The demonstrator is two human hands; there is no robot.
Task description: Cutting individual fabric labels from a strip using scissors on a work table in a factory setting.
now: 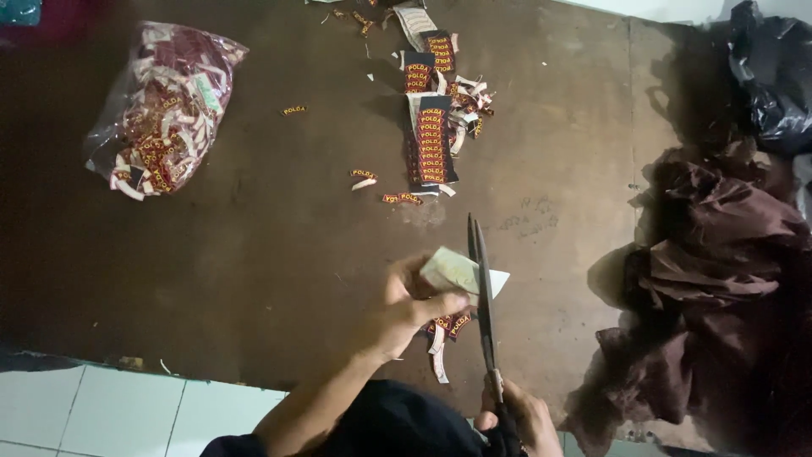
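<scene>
A bag of labels point(161, 110) lies near maroon cloth point(719, 288).

Bag point(161, 110) far left on board point(279, 271) — label strips point(431, 140) centre, cloth point(719, 279) right.

Head camera, looking steeply down, close above board point(254, 279).

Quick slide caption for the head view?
Left hand holds label strip as right hand closes scissors on it.
</scene>
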